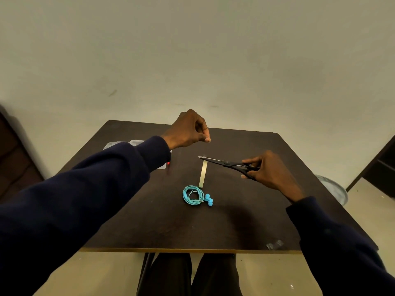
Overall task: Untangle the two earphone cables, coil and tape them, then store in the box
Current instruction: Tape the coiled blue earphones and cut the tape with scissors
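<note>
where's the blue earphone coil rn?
Head view: the blue earphone coil lies at the middle of the table, just before the near end of the pale tape, nearer the person than the scissors in the right hand.

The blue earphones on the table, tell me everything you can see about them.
The blue earphones are one turquoise cable wound into a flat loop, blue earbuds at its right side. They lie on the dark table, just nearer the person than the pale tape. Neither the left hand nor the right hand touches them; no binding shows.
</note>
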{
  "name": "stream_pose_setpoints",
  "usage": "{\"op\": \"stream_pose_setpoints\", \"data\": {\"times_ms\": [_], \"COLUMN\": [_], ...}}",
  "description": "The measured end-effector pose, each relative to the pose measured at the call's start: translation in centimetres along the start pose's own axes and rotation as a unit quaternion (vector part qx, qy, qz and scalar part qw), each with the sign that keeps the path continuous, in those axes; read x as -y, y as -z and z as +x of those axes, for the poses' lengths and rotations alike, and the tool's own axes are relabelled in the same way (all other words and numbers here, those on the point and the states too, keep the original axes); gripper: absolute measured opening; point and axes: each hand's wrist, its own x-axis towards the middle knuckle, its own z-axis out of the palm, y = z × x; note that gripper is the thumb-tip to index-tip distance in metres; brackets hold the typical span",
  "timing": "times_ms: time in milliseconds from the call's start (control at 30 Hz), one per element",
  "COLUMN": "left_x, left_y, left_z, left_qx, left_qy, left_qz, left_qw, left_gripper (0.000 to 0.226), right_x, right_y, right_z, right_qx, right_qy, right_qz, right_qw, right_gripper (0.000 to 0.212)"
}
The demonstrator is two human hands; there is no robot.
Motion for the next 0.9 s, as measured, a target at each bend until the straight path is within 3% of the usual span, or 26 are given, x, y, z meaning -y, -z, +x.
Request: {"op": "stream_pose_setpoints", "data": {"times_ms": [400,533,700,767,900], "left_x": [0.6,0.3,0.4,0.4,0.2], "left_y": [-0.1,-0.5,-1.3,-1.7,-2.2], "left_z": [-0.4,-0.4,-0.9,-1.1,-1.2], "left_qx": [-0.009,-0.006,0.002,0.006,0.014], "left_qy": [0.003,-0.002,0.001,0.006,0.006], "left_qz": [0.008,0.002,-0.009,-0.011,-0.004], "left_qw": [1.0,1.0,1.0,1.0,1.0], "left_gripper": [0.013,0.012,0.012,0.012,0.012], "right_x": [-6.8,-8.1,-10.2,-10.1,-9.6], "right_y": [0.3,-0.2,-2.1,-2.7,-2.0], "right_z": [-2.9,-3.1,-3.4,-3.3,-1.9], "right_qx": [0.022,-0.025,-0.086,-0.073,0.028], "right_qy": [-0.072,-0.124,-0.216,-0.241,-0.247], "right_qz": [-0.103,-0.038,-0.085,-0.117,-0.181], "right_qw": [0.992,0.991,0.969,0.961,0.951], "right_gripper": [0.044,0.044,0.028,0.025,0.036]}}
